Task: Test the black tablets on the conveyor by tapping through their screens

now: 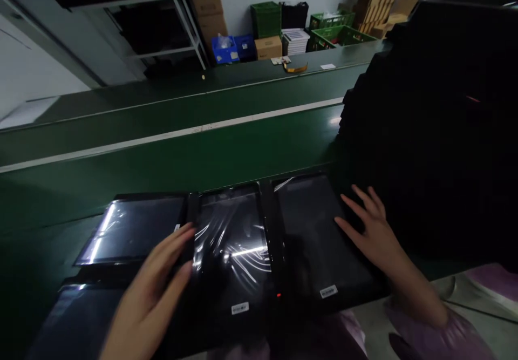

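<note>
Green bench: runs across the view, bearing the trays and screens; a pale strip divides its surface.
Dark stack: rises at the right in stepped edges, too dark to tell what its layers hold.
Black tray (266,214): lies flat on the near side of the bench; both visible places are filled, so laying out here looks complete.
Right screen (309,225): face up in the tray, beside the right hand.
Middle screen (243,265): face up in the tray, its clear film wrinkled but still on; whether the film needs smoothing cannot be told.
Two left screens (141,229): face up, one above the other, to the left of the tray, with neither hand handling them.
Left hand (149,290): at the middle screen's left edge, thumb and fingers parted, closed round nothing visible; contact is unclear.
Right hand (374,236): fingers spread and loose at the right screen's outer edge, grasping nothing visible.
White labels (240,308): one on each tray screen, near the lower edge, so labelling appears done there.
Red light (278,295): a small dot between the two tray screens.
</note>
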